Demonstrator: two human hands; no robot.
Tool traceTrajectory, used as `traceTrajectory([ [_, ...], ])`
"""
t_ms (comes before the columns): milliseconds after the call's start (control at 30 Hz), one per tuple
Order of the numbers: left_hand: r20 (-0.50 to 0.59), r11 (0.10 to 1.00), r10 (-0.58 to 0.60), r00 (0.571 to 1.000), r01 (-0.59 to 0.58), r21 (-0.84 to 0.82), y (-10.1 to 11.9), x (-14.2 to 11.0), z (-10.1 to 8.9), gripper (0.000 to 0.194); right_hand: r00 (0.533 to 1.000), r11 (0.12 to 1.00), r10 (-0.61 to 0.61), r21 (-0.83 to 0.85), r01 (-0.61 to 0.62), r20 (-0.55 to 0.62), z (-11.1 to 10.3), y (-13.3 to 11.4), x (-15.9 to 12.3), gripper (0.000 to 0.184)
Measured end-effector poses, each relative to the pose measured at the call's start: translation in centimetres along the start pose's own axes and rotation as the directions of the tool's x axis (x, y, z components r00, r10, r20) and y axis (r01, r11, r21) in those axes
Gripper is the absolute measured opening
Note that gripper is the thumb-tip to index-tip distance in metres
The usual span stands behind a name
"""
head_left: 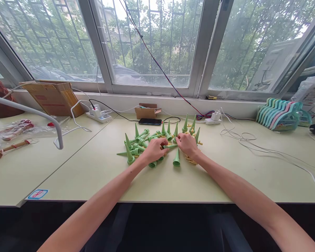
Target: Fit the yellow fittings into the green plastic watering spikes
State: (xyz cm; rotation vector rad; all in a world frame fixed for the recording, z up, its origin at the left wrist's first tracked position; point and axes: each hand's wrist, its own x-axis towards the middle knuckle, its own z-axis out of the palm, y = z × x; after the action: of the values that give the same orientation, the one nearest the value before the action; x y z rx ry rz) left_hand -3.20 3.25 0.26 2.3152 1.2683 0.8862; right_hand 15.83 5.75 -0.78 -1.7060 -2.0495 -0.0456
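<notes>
Green cone-shaped plastic spikes point(176, 159) lie and stand in a pile at the middle of the table. My left hand point(156, 150) is closed on one green spike point(170, 146) that lies level, its narrow end pointing towards my right hand point(188, 144). The fingers of my right hand are pinched together near that tip; what they hold, if anything, is hidden. Small yellow plastic parts point(191, 160) lie under and beside my right hand. Several spikes stand upright behind it, such as one spike point(185, 124) with a yellow piece at its base.
Behind the pile lie a black phone point(154, 121) and a small open cardboard box point(147, 111). Power strips point(213, 118) and loose white cables point(248, 138) spread to the right. Pastel hangers point(278, 113) stand far right; a white metal bar point(42, 113) crosses the left.
</notes>
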Motion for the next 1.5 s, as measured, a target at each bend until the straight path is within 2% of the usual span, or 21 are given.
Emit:
traceTrajectory([
  [200, 0.003, 1.000, -0.005, 1.000, 0.005, -0.026, 0.3, -0.1, -0.1, 0.006, 1.000, 1.000, 0.014, -0.008, -0.014, -0.020, -0.1, 0.0, -0.1, 0.022],
  [567, -0.114, 0.998, 0.028, 0.993, -0.034, -0.049, 0.2, 0.1, 0.0, 0.012, 0.969, 0.991, -0.010, 0.130, 0.044, -0.248, -0.8, -0.8, -0.6, 0.027],
  [733, -0.195, 0.997, 0.026, 0.981, -0.040, -0.066, 0.4, 0.3, -0.1, 0.016, 0.978, 0.994, -0.026, 0.096, 0.047, -0.207, -0.8, -0.9, -0.6, 0.036],
  [1100, -0.319, 0.988, -0.067, 0.945, 0.017, -0.156, 1.0, 0.2, -0.5, 0.024, 0.991, 0.995, -0.060, 0.078, 0.070, -0.116, -1.1, -1.5, -1.0, 0.055],
  [1200, -0.319, 0.976, -0.116, 0.941, 0.048, -0.213, 1.0, 0.2, -0.6, 0.029, 0.991, 0.992, -0.075, 0.094, 0.085, -0.110, -1.1, -1.5, -1.1, 0.056],
  [1300, -0.295, 0.937, -0.174, 0.939, 0.066, -0.342, 0.9, 0.3, -0.5, 0.037, 0.988, 0.987, -0.086, 0.122, 0.102, -0.126, -1.2, -1.5, -1.2, 0.055],
  [1400, -0.264, 0.877, -0.232, 0.936, 0.084, -0.474, 0.8, 0.5, -0.4, 0.044, 0.981, 0.982, -0.086, 0.152, 0.114, -0.174, -1.2, -1.5, -1.1, 0.053],
  [1500, -0.235, 0.854, -0.249, 0.939, 0.098, -0.512, 0.8, 0.5, -0.4, 0.046, 0.971, 0.976, -0.086, 0.175, 0.127, -0.224, -1.3, -1.5, -1.1, 0.049],
])
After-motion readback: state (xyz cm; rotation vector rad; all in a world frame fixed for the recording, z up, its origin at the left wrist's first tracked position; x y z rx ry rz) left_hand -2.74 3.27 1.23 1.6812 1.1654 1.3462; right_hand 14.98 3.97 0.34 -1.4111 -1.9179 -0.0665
